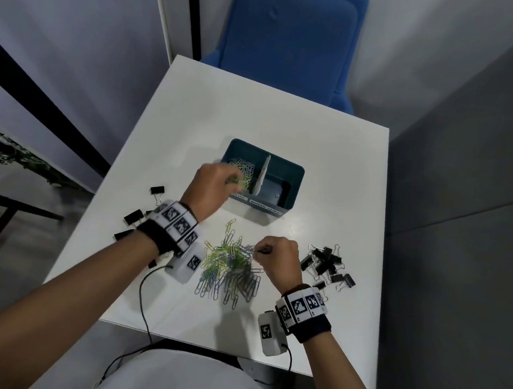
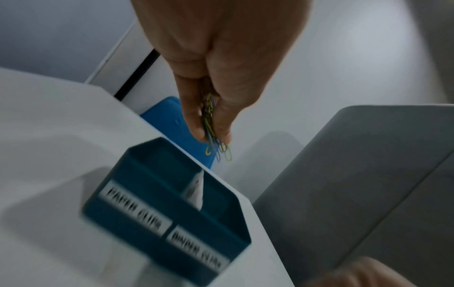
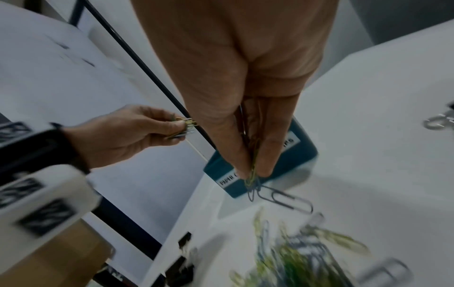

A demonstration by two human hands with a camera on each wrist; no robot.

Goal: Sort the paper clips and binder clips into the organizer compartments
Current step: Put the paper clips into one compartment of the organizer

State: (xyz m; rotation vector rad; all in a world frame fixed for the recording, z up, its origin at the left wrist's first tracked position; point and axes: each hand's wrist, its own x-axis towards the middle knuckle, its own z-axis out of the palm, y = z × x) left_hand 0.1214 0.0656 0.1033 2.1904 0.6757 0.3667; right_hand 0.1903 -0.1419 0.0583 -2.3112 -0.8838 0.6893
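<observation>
A teal organizer [image 1: 292, 178] with a white divider [image 1: 262, 173] stands mid-table; its left compartment, labelled paper clips [image 2: 134, 207], holds several coloured clips [image 1: 245, 168]. My left hand [image 1: 210, 185] hovers at that compartment's near edge, pinching a bunch of paper clips [image 2: 213, 136]. My right hand [image 1: 278, 258] pinches several paper clips [image 3: 253, 174] just above the loose pile of paper clips [image 1: 233, 265]; a grey clip [image 3: 287, 200] dangles from them. The right compartment [image 1: 275, 186] looks nearly empty.
Black binder clips lie in two groups: one [image 1: 329, 265] right of the pile, another [image 1: 136, 217] at the table's left edge behind my left wrist. A blue chair [image 1: 288, 40] stands beyond the white table [image 1: 313, 128]. Wrist camera cables [image 1: 144, 295] trail off the near edge.
</observation>
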